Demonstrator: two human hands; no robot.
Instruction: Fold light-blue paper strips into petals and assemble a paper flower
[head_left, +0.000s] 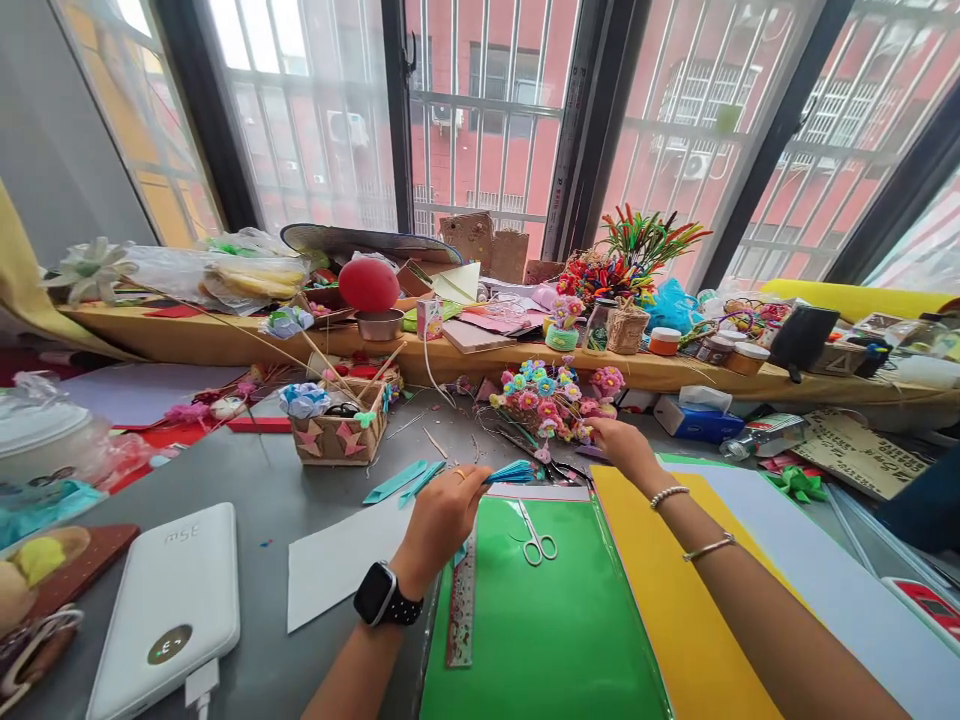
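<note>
My left hand (442,515), with a black watch on its wrist, is closed on a folded teal paper fan (510,472) above the grey table. My right hand (622,445), with two bracelets on its wrist, reaches forward toward a small bunch of paper flowers (544,395); its fingers are curled down near dark tools on the table, and what they hold is hidden. Small scissors (536,540) lie on a green sheet (547,620) between my arms. A ruler (461,605) lies at the sheet's left edge. Teal paper strips (397,482) lie beyond my left hand.
A white power bank (172,610) lies at the front left. A yellow sheet (675,600) and a white sheet (825,590) lie on the right. A cardboard box (341,425) with paper flowers stands mid-table. A wooden ledge (450,355) under the windows is crowded with craft items.
</note>
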